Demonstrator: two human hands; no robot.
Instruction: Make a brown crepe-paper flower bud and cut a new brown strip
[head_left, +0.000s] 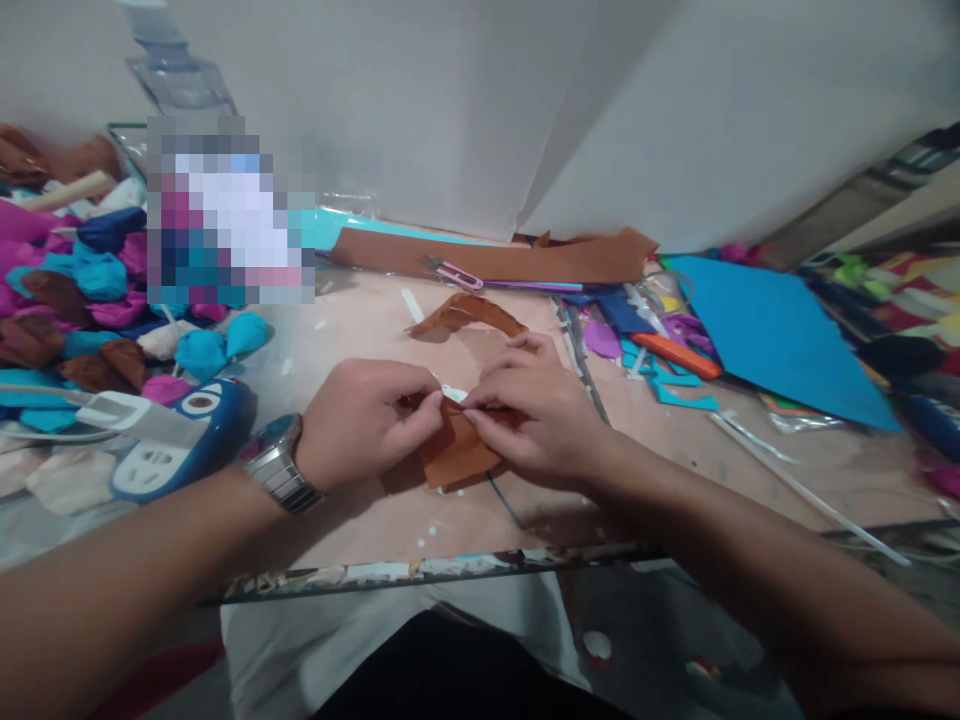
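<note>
So the left side of the table is buried under a heap of crumpled pink, teal, brown and navy bundles, with a blue and white power strip right in front and a chunky white adapter plugged into it. Over on the right there's a big flat blue sheet, an orange-handled tool just beside it, some teal scraps and a skinny white strip lying slantwise. Behind everything is a plain pale wall, kinda shadowy toward the right.
</note>
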